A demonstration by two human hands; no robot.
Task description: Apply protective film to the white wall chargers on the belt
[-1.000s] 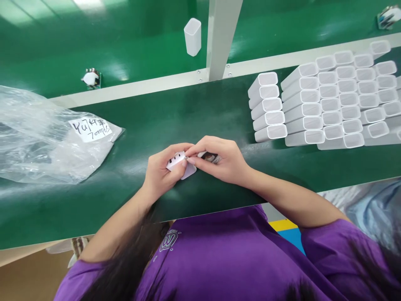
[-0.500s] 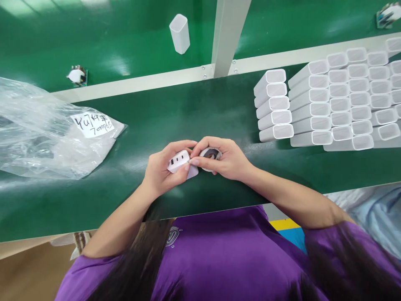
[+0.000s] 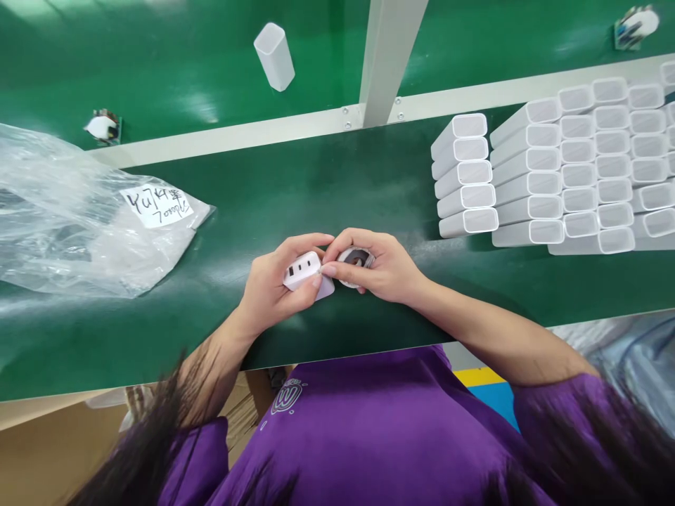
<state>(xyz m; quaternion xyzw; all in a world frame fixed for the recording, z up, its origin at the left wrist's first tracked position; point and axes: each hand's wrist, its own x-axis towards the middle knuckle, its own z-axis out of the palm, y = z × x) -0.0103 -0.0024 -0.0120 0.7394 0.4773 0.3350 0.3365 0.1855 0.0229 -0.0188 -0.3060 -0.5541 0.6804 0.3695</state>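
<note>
My left hand [image 3: 277, 281] is closed around a white charger [image 3: 303, 266], whose end face with several dark port slots points up. Held in my right hand [image 3: 377, 266] is a small roll of tape [image 3: 355, 258], white at the rim and dark toward the core. The right thumb and index fingertip pinch together at the charger's right edge. What lies between those two fingertips is too small to make out. Both hands are close together above the front part of the green table [image 3: 237, 211].
Rows of white open-ended cases [image 3: 545, 184] are stacked on the right. A clear plastic bag [image 3: 105, 239] with a handwritten label lies left. Beyond a pale rail and post [image 3: 387, 63], another green surface carries a white case [image 3: 275, 57] and circuit boards [image 3: 104, 128].
On the far green surface, the white case and the circuit boards have shifted left. My hands hold nearly the same pose on the charger and the roll.
</note>
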